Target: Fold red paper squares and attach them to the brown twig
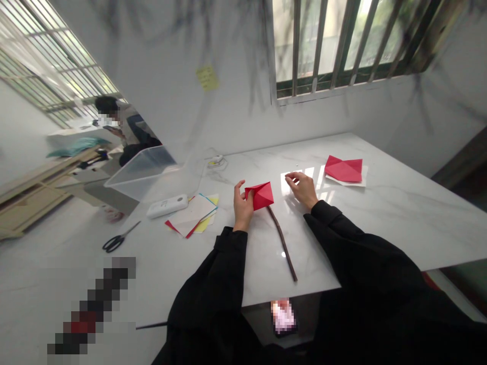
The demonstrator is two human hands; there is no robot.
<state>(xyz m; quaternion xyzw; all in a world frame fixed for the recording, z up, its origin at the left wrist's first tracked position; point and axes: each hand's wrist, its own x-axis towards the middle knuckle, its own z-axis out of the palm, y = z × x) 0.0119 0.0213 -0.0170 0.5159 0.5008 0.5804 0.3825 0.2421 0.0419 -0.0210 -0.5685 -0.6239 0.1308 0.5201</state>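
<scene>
My left hand is closed on a folded piece of red paper, pinching its left edge; creases and a folded flap show on it. To the right, my right hand hovers over the white marbled table, fingers bent and a little apart, with nothing visible in them. A thin brown stick lies on the table between my arms, its far end just beneath the red paper.
More red paper lies on white paper at the right. On the left are coloured sheets, a white device, scissors and a clear plastic bin. A phone sits below the table's front edge. Another person sits far left.
</scene>
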